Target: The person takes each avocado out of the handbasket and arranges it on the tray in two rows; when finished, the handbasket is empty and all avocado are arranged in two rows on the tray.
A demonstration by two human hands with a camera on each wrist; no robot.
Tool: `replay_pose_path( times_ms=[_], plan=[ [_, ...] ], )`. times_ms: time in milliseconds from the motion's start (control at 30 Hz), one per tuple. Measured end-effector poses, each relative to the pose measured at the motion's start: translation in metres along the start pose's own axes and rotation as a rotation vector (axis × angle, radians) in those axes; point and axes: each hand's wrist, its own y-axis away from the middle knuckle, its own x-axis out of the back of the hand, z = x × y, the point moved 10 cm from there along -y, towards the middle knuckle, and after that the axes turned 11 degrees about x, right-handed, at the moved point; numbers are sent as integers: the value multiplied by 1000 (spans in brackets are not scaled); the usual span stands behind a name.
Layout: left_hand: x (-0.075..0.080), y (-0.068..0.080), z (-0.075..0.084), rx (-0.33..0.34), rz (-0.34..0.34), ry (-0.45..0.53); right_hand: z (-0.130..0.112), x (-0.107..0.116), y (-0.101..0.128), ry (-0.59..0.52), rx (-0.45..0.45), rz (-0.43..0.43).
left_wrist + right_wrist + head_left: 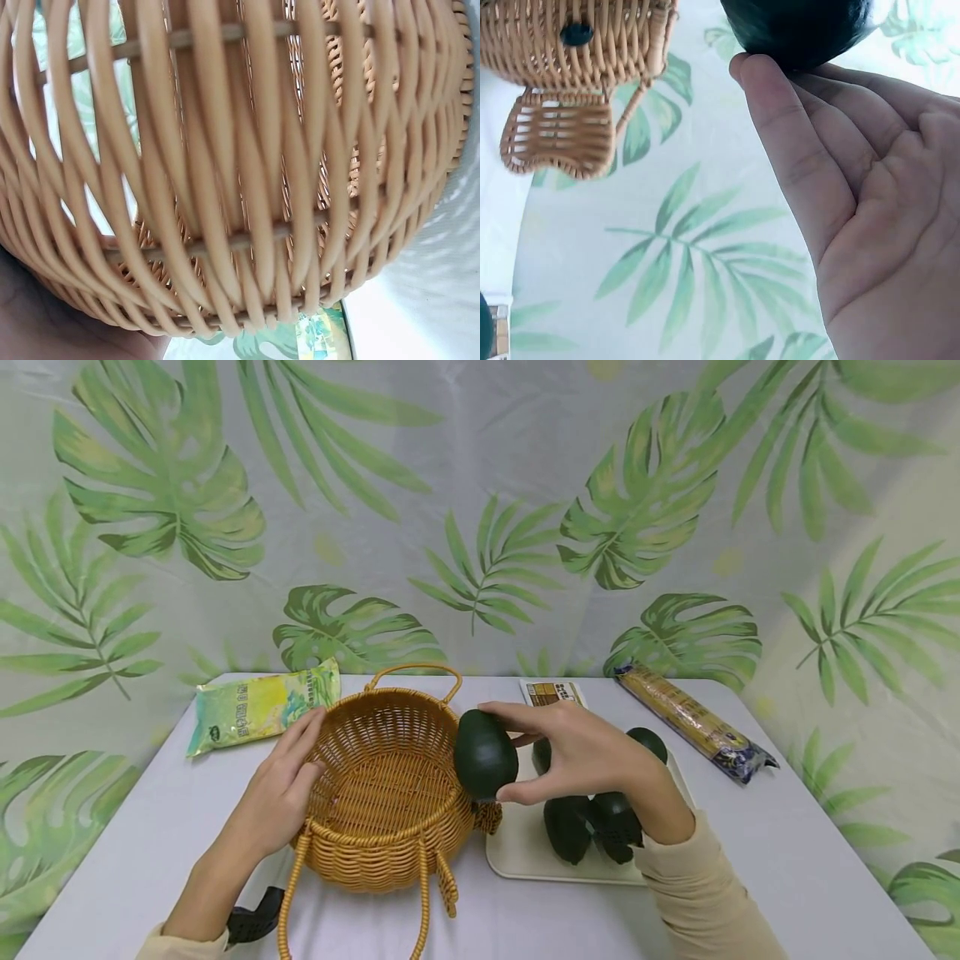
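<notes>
The right hand reached in from the right, its cream sleeve lying across the near edge of the tray. Its fingers and thumb were clamped on a dark green avocado, held in the air at the right rim of the wicker basket, roughly level with that rim. The right wrist view showed the thumb pressed against the fruit's underside, with the palm open below it.

The left hand rested against the basket's left wall, fingers nearly straight and laid close together along the weave, the fingertips at the rim. The left wrist view was filled by the woven wall.

The basket stood on the white surface, its inside showing only bare weave, one handle upright at the far side and another hanging toward the person. The cream tray lay just beside it on the right and carried several more dark avocados, partly hidden behind the right wrist. Farther back lay a green packet, a small printed packet and a long wrapped packet.
</notes>
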Motion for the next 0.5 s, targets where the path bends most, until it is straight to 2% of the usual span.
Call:
replay_pose_path(
  times_ms=[500],
  plan=[
    [-1, 0, -1, 4, -4, 3, 18, 20, 52, 8, -63, 66]
  ],
)
